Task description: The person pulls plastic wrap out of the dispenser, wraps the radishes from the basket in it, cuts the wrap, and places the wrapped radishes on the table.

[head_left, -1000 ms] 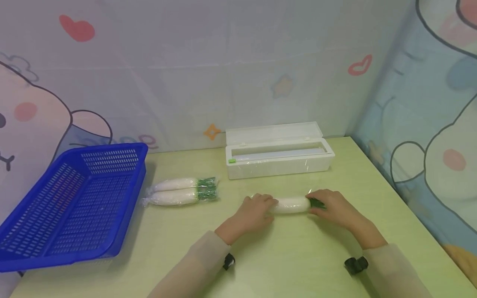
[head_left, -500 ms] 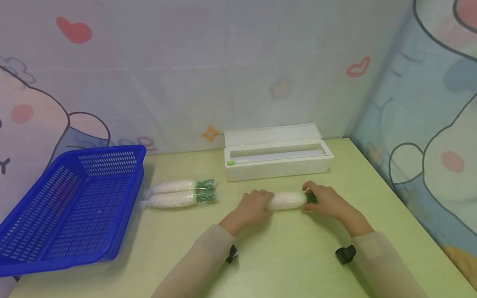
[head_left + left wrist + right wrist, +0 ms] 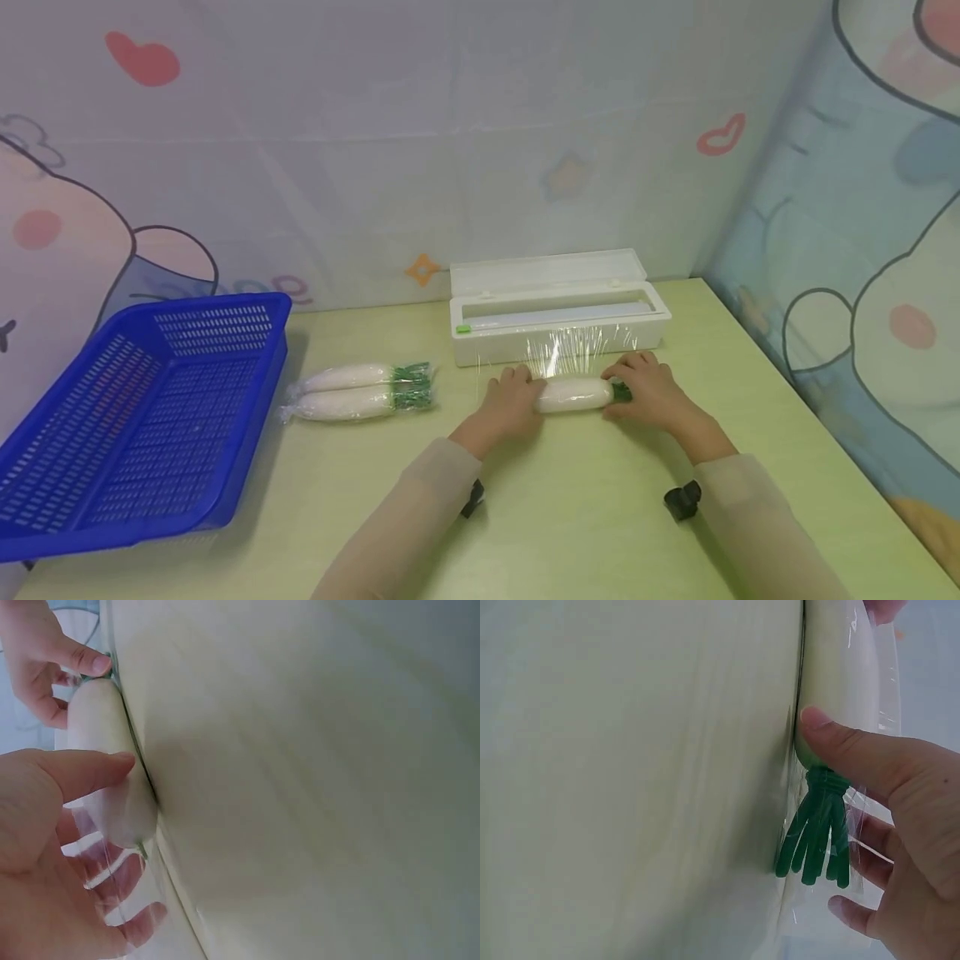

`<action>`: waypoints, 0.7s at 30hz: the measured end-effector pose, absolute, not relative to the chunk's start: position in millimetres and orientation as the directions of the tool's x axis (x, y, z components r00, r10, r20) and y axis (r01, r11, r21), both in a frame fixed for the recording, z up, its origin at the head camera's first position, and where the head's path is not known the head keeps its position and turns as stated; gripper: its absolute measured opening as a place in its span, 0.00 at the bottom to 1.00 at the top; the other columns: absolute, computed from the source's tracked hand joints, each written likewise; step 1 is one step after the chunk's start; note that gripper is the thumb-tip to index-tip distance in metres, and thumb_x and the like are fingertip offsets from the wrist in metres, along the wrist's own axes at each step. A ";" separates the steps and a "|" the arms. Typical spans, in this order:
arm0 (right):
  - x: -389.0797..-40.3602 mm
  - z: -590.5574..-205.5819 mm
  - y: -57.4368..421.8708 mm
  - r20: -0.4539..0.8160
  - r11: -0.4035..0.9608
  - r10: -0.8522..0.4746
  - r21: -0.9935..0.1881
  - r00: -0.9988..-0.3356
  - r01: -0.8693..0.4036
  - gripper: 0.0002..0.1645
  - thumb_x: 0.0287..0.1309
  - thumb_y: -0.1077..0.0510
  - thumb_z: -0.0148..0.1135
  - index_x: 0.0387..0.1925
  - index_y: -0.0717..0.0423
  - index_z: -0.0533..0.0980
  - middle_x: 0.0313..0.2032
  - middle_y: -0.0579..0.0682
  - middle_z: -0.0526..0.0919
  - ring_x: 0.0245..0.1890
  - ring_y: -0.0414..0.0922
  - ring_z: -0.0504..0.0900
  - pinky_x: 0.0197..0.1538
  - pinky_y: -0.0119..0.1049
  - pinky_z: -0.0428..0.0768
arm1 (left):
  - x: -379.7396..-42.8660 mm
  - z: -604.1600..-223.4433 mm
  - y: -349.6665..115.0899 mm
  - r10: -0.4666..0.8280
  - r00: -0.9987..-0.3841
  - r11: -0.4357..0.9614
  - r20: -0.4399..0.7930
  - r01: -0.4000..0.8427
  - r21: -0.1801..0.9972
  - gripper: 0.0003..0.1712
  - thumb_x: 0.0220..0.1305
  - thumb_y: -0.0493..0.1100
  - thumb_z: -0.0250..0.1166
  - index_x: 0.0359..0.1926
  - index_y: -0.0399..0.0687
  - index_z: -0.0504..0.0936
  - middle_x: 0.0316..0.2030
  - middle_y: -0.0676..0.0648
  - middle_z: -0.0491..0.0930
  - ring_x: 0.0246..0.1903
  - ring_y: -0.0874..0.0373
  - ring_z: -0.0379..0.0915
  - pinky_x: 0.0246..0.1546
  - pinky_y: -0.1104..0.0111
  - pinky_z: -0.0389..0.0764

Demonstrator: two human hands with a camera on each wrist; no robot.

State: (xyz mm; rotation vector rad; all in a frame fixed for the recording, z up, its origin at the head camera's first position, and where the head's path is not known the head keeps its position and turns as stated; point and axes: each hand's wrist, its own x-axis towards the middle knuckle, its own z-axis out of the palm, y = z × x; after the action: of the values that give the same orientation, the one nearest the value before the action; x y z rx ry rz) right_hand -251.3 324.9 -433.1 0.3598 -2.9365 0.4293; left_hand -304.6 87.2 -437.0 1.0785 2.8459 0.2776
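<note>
A white daikon radish (image 3: 574, 395) lies crosswise on the table, its green leaf stubs (image 3: 821, 825) pointing right. My left hand (image 3: 510, 407) grips its tapered end, thumb on the near side and fingers beyond, as the left wrist view shows. At the leafy end, my right hand (image 3: 647, 393) holds the radish between thumb and fingers. Clear cling film (image 3: 558, 357) covers the radish and stretches back, shiny and creased, to the white cling film box (image 3: 558, 342), whose lid stands up. In the right wrist view the film also wraps over the leaf stubs.
Left of my hands, two film-wrapped daikon radishes (image 3: 345, 404) lie side by side on the pale table (image 3: 585, 517). A large blue plastic basket (image 3: 217, 500) stands at the far left. Behind the box hangs a printed cloth backdrop (image 3: 337, 167).
Both hands have rolled the radish a little away from me, toward the box. My right hand has shifted left along the leafy end, and the film behind the radish now shows taut and shiny.
</note>
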 end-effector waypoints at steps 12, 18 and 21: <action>-259.6 -428.0 321.4 0.154 0.938 -0.193 -0.260 -0.969 -0.228 0.31 0.47 0.50 0.74 0.51 0.61 0.76 0.47 0.58 0.81 0.51 0.61 0.73 0.48 0.58 0.66 | -315.2 -436.3 86.9 0.632 -0.774 0.744 0.025 0.616 0.260 0.19 0.60 0.43 0.64 0.51 0.45 0.74 0.48 0.46 0.79 0.48 0.50 0.72 0.50 0.53 0.69; -262.8 -427.9 322.5 0.163 0.937 -0.187 -0.268 -0.969 -0.226 0.25 0.52 0.51 0.71 0.49 0.61 0.77 0.48 0.57 0.82 0.52 0.61 0.73 0.49 0.59 0.65 | -318.8 -438.8 86.6 0.622 -0.782 0.752 0.044 0.612 0.245 0.18 0.66 0.47 0.60 0.54 0.45 0.76 0.52 0.44 0.77 0.53 0.49 0.70 0.53 0.50 0.69; -264.0 -426.8 321.7 0.193 0.944 -0.200 -0.223 -0.961 -0.241 0.24 0.54 0.51 0.69 0.49 0.61 0.78 0.50 0.59 0.80 0.52 0.62 0.72 0.49 0.61 0.66 | -320.1 -437.6 85.7 0.619 -0.784 0.755 0.052 0.612 0.237 0.20 0.67 0.48 0.59 0.55 0.44 0.77 0.53 0.43 0.72 0.54 0.49 0.65 0.54 0.51 0.67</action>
State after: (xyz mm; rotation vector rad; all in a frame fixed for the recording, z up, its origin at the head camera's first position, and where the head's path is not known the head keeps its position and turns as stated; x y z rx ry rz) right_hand -264.0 321.7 -426.8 0.3353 -2.9312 0.3670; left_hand -320.1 85.7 -437.6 1.0229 2.9148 0.3775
